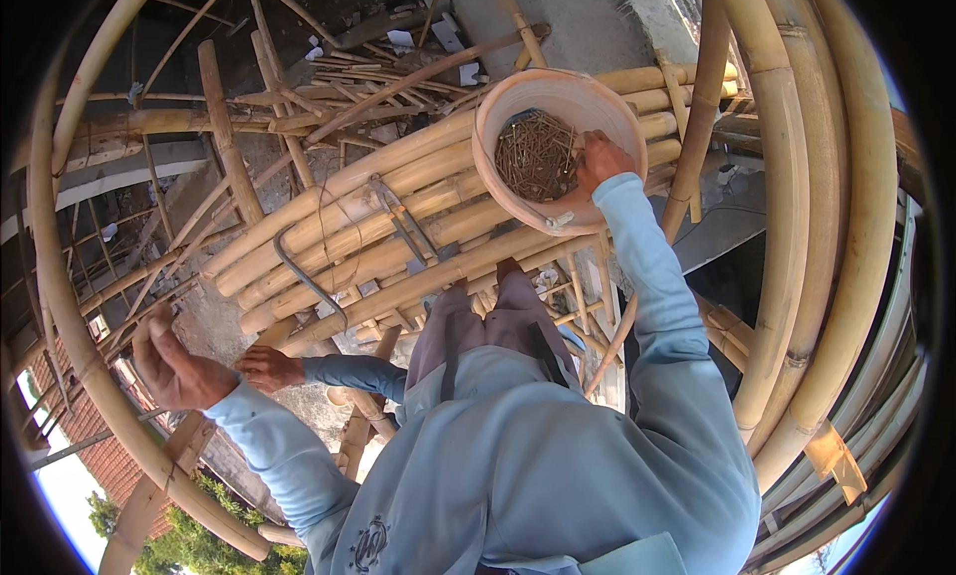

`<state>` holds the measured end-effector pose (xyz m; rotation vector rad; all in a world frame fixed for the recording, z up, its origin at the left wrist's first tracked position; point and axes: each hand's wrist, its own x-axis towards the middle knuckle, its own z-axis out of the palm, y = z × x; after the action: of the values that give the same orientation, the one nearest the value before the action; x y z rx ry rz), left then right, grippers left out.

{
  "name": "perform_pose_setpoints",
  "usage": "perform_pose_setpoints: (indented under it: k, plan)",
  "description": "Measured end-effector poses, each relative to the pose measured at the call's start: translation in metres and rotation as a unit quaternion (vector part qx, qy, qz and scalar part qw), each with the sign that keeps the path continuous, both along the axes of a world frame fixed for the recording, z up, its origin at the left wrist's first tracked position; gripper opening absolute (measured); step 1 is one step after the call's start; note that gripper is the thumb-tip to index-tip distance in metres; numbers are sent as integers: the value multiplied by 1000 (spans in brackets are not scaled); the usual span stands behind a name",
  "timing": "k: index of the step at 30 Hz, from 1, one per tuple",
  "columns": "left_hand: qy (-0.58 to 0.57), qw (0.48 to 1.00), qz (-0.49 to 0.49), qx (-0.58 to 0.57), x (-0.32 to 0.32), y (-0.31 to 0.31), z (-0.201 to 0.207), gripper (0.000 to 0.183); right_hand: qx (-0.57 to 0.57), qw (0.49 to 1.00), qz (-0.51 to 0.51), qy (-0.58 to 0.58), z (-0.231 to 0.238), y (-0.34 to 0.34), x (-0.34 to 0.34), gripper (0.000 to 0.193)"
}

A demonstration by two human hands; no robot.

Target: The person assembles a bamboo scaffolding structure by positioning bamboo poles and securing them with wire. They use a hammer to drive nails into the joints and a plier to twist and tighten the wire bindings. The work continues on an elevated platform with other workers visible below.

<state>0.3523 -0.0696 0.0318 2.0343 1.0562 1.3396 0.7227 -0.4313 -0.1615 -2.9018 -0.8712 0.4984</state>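
Observation:
My right hand (604, 161) reaches over the rim of a pale pinkish bucket (625, 127). Its fingers are pinched together at the edge of a heap of brown nails (534, 157) inside, and the fingertips are partly hidden. Off to the left, my left hand (177, 364) is raised with loosely bent fingers, and nothing shows in it. It is near a bent-looking bamboo pole (62, 286). Just beside it is another person's hand (269, 369) in a darker blue sleeve. The bucket stands on a platform of bamboo poles (344, 212).
A curved grey metal bar (311, 281) and a grey tool with two long arms (399, 223) lie on the poles. Thick bamboo uprights (787, 227) rise at the right. Sticks and scraps (373, 82) lie below at the back. A tiled roof (100, 426) shows lower left.

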Motion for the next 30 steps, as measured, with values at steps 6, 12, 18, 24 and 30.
perform_pose_setpoints:
  k: [6, 12, 18, 24, 30]
  plan:
    - [4, 758, -231, -611, 47, -190, -123, 45, 353, 850, -28, 390, 77, 46, -147, 14]
    - [-62, 727, -176, -660, 40, -191, -145, 39, 382, 848, 18, 367, 32, 85, -235, 12]
    - [-62, 748, -229, -620, 24, -158, -143, 34, 319, 889, 60, 322, 37, 101, -219, 16]
    - [-107, 765, -274, -573, 64, -155, -124, 25, 295, 949, 102, 42, 155, 80, -161, 27]
    - [-105, 772, -256, -573, 86, -139, -141, 22, 457, 808, -87, -362, 330, -14, -63, 24]
